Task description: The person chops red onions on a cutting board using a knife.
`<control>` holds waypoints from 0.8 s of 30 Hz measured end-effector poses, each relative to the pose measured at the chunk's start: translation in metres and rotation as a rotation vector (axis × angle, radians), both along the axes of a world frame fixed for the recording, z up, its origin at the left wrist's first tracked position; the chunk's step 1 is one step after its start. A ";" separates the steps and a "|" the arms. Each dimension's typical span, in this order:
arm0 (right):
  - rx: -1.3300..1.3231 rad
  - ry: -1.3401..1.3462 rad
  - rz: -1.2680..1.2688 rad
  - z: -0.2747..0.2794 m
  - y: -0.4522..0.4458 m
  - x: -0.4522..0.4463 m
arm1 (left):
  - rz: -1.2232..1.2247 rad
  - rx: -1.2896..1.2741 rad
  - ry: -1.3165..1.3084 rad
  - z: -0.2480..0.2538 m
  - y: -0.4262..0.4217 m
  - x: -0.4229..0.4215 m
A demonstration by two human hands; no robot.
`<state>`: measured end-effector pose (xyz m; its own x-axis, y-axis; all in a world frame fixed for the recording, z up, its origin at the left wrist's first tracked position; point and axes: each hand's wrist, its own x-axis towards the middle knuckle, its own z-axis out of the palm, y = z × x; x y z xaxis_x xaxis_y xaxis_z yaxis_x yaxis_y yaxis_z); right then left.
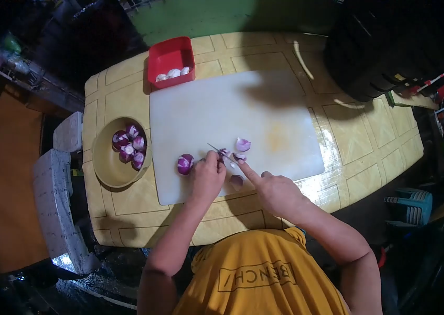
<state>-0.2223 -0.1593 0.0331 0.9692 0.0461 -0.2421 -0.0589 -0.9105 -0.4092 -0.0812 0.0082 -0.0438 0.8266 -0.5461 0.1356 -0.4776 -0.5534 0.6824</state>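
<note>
On the white cutting board, my right hand grips a small knife, its index finger stretched along the back of the blade. The blade points up and to the left, across a piece of red onion. My left hand is curled with its fingertips pressed on that piece, partly hiding it. Left of this hand lies a whole peeled red onion. Other onion pieces lie around the knife: one above it, one by my right fingertip, and one between my hands.
A beige bowl with several red onions stands left of the board. Behind it is a red container with several white bulbs. A patterned yellow cloth covers the table. A large dark object stands at the back right.
</note>
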 end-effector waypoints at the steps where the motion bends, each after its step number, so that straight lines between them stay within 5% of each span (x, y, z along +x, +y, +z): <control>1: -0.004 -0.005 -0.001 -0.001 0.001 0.002 | 0.004 0.020 -0.010 0.001 0.000 0.000; 8: -0.045 0.050 0.000 0.009 0.003 0.004 | 0.012 -0.017 -0.060 -0.008 0.000 -0.002; 13: 0.066 -0.048 -0.006 -0.035 0.006 0.022 | -0.029 -0.044 -0.049 -0.002 0.003 -0.005; 22: 0.318 -0.068 -0.070 -0.008 -0.029 0.035 | 0.147 0.000 0.057 0.011 -0.002 -0.008; 24: 0.299 -0.037 -0.108 0.007 -0.041 0.035 | 0.114 -0.054 -0.081 0.006 -0.007 -0.012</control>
